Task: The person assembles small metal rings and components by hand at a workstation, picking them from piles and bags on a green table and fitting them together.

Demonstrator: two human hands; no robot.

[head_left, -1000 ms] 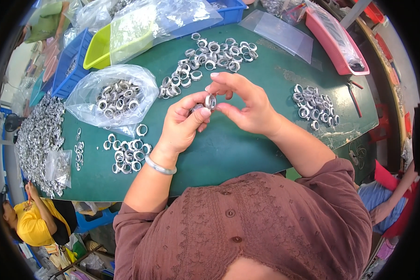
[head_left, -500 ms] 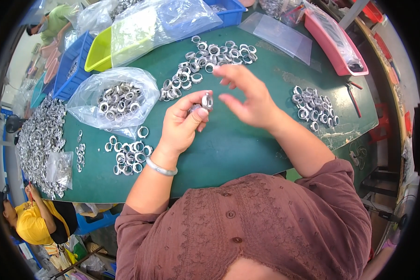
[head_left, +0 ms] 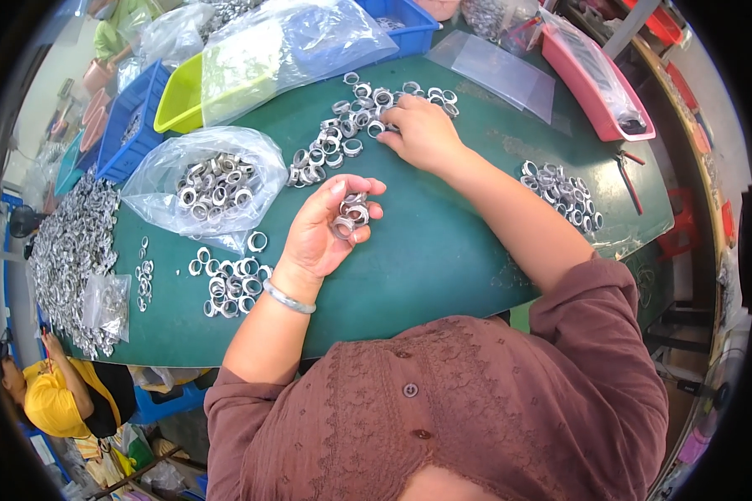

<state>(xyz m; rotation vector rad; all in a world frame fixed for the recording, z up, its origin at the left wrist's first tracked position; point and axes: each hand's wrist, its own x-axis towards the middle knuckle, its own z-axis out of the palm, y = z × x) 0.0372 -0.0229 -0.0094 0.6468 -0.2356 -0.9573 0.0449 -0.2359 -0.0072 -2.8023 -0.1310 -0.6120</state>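
Note:
My left hand (head_left: 313, 230) is cupped palm up above the table, its fingers curled round several silvery metal rings (head_left: 353, 215) that look like watch cases. At the far middle, my right hand (head_left: 426, 134) reaches into a loose pile of the same rings (head_left: 332, 138). Its thumb and fingers are bent around a ring (head_left: 376, 129) at the pile's near edge; part of the fingertips is hidden among the rings. Near my left forearm lies a smaller group of rings (head_left: 232, 284). An opened clear plastic bag (head_left: 146, 188) holding more rings stands behind it.
More rings (head_left: 560, 190) lie at the right, near red-handled pliers (head_left: 629, 182). Along the back are a lime-green tray (head_left: 175, 100), blue bins (head_left: 134, 125), clear sheets (head_left: 501, 71) and a pink tray (head_left: 593, 92). A shiny metal heap (head_left: 71, 250) covers the left; a person in yellow (head_left: 63, 397) sits beyond it.
My right hand has moved away from my left and down to the far pile. My left hand has turned and opened its palm, showing the rings it holds.

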